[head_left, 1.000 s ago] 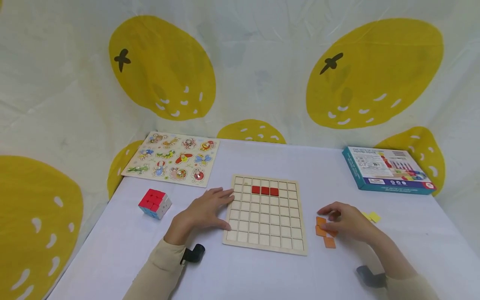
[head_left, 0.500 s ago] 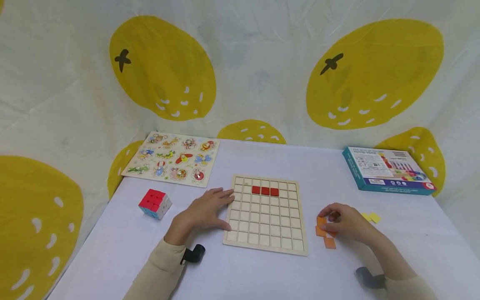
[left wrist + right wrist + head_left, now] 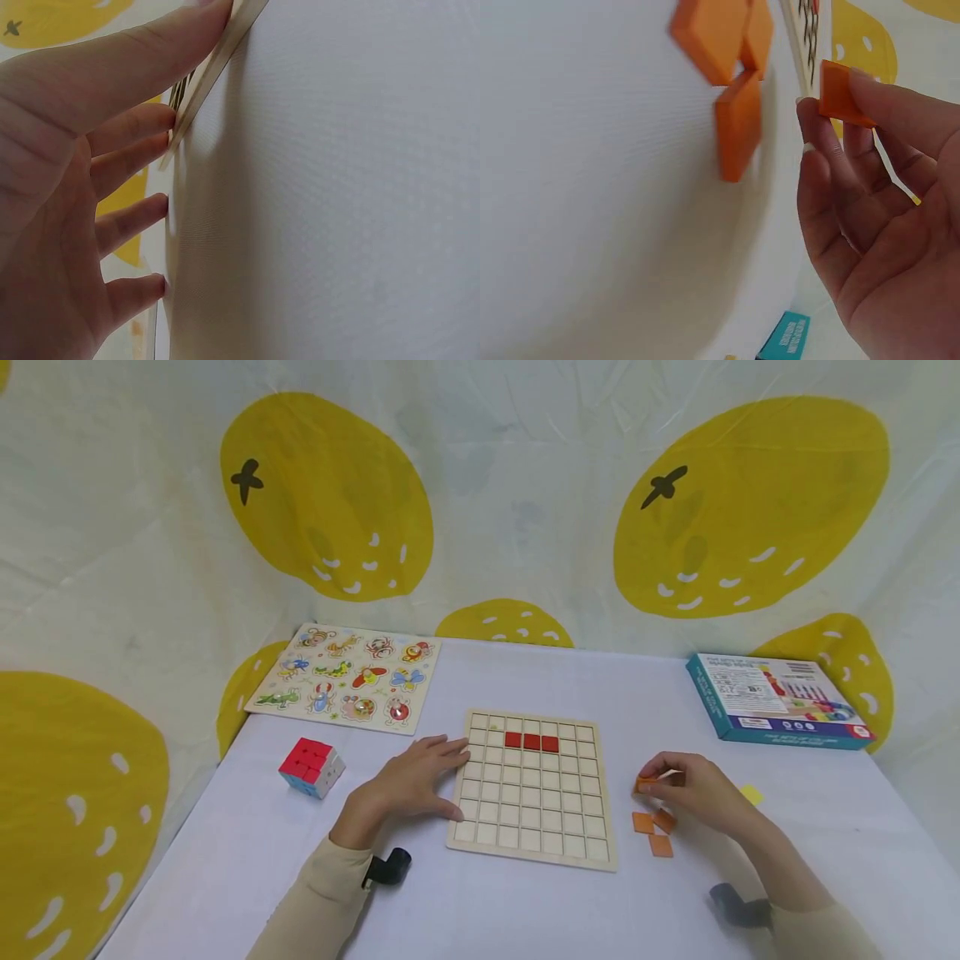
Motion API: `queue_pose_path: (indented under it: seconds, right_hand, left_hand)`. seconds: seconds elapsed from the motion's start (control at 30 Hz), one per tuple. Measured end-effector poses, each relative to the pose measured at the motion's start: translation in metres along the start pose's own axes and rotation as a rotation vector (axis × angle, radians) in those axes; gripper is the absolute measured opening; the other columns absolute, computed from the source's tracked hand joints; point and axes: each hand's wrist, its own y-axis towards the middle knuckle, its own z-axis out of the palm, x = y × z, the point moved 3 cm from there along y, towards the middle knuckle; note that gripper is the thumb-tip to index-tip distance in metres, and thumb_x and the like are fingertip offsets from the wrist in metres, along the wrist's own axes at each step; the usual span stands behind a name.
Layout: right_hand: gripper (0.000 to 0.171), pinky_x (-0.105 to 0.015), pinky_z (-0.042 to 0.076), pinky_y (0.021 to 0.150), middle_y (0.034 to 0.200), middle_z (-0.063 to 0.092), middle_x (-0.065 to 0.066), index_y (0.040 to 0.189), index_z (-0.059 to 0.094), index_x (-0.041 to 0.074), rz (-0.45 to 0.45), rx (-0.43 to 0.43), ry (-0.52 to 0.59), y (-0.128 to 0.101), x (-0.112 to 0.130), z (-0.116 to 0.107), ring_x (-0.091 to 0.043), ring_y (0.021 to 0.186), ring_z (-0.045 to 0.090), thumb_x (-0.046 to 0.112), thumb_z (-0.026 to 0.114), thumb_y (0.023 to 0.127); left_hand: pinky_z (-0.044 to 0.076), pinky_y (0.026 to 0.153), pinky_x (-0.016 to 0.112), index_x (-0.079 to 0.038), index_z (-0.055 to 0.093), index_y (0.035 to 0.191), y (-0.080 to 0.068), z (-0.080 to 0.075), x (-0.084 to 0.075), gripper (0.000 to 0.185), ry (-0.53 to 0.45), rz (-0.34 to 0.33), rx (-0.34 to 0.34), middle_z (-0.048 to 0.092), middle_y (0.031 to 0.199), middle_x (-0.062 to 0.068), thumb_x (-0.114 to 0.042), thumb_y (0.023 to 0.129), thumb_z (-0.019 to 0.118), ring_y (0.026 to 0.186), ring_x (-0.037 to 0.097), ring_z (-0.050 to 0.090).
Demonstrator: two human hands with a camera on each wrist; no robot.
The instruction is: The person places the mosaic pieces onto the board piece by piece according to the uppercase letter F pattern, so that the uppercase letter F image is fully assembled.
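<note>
Covering the table [image 3: 525,910], a white cloth meets lemon-print backdrop [image 3: 480,485].

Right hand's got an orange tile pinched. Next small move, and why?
Probably carry it left over the grid board and lower it toward an empty cell. The right hand pinches one orange tile clear of the table, three more orange tiles lie below it, and the left hand rests flat against the board's left edge. Only three red tiles fill cells.
</note>
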Motion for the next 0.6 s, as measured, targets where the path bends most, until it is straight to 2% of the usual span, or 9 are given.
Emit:
queue_pose_path:
  seconds: [0.2, 0.3, 0.47, 0.6]
  right_hand:
    - [0.036, -0.02, 0.06, 0.073, 0.111, 0.071, -0.013, 0.121, 0.067, 0.006, -0.017, -0.054, 0.042, 0.008, 0.015, -0.007, -0.021, 0.092, 0.07, 0.029, 0.073, 0.095]
    - [0.037, -0.021, 0.061, 0.073, 0.111, 0.071, -0.014, 0.123, 0.066, 0.005, -0.027, -0.064, 0.054, 0.012, 0.021, -0.008, -0.023, 0.092, 0.073, 0.029, 0.072, 0.096]
    - [0.036, -0.025, 0.061, 0.075, 0.112, 0.074, -0.014, 0.121, 0.066, 0.006, -0.047, -0.05, 0.073, 0.017, 0.033, -0.007, -0.024, 0.093, 0.073, 0.031, 0.072, 0.096]
    - [0.036, -0.024, 0.06, 0.076, 0.121, 0.072, -0.016, 0.124, 0.066, 0.007, -0.062, -0.031, 0.092, 0.019, 0.042, -0.005, -0.025, 0.096, 0.07, 0.027, 0.072, 0.096]
  left_hand:
    - [0.036, 0.122, 0.058, -0.017, 0.052, 0.151, 0.0, 0.001, 0.0, 0.089, -0.01, 0.016, -0.005, 0.039, 0.166, -0.003, -0.048, 0.075, 0.087, 0.157, 0.031, 0.029]
    - [0.036, 0.121, 0.058, -0.018, 0.052, 0.151, 0.0, 0.001, 0.001, 0.089, -0.007, 0.018, -0.004, 0.039, 0.166, -0.003, -0.048, 0.075, 0.087, 0.157, 0.032, 0.029]
    - [0.037, 0.12, 0.059, -0.019, 0.051, 0.151, 0.0, 0.001, 0.001, 0.09, 0.0, 0.018, -0.006, 0.038, 0.166, -0.004, -0.05, 0.075, 0.087, 0.157, 0.031, 0.029]
    - [0.037, 0.12, 0.06, -0.019, 0.051, 0.152, 0.0, 0.002, 0.002, 0.09, -0.005, 0.021, -0.009, 0.038, 0.166, -0.005, -0.051, 0.075, 0.087, 0.157, 0.031, 0.029]
